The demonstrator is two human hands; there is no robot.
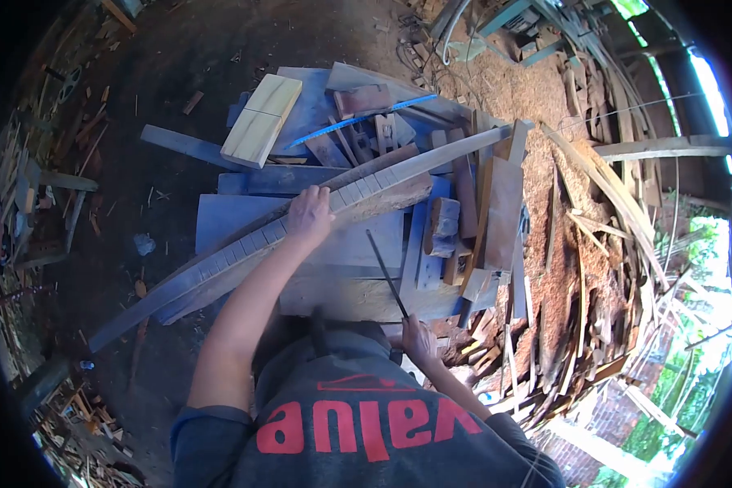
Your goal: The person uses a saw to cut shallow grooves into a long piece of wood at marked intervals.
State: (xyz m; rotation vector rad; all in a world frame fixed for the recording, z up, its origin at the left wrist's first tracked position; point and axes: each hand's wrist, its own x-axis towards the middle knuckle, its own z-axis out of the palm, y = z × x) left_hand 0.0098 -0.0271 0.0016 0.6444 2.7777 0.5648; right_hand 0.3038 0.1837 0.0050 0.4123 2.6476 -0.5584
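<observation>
A long wooden beam (pixel 262 237) lies slantwise across the workbench, with several dark crosswise lines, possibly saw cuts or slots, along its face. My left hand (pixel 311 213) grips this beam near its middle, fingers closed over the far edge. Low by the bench's near edge, my right hand (pixel 419 338) is closed around the end of a long thin dark tool that looks like a file (pixel 388 275). The file points up and away toward the beam, apart from it. Its handle is hidden in my fingers.
The workbench (pixel 358 297) carries wood blocks, a pale two-piece block (pixel 262 120) and a blue strip (pixel 362 119). A brown block (pixel 442 228) lies right of the beam's middle. Sawdust (pixel 520 89) and heaped offcuts (pixel 577 325) cover the ground to the right.
</observation>
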